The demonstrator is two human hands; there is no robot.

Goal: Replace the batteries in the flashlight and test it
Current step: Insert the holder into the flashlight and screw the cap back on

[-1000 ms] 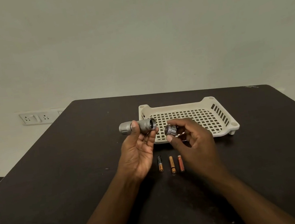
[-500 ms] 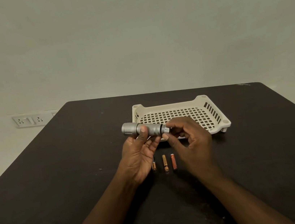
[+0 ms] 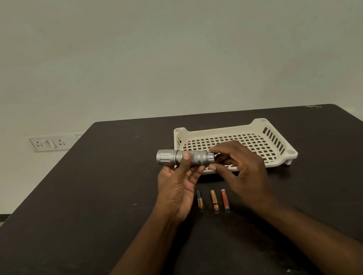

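On the dark matte table (image 3: 75,222), in front of the cream perforated plastic tray (image 3: 277,145), my left hand (image 3: 178,189) wraps the knurled silver metal flashlight (image 3: 184,158), held level above the three small loose batteries (image 3: 213,199). My right hand (image 3: 238,164) pinches its silver tail cap (image 3: 211,157); I'd keep it square and twist gently, probably avoiding cross-threading

Both hands raised together, left hand (image 3: 177,184) palm up, fingers curled, right hand (image 3: 241,168) fingertips pinching
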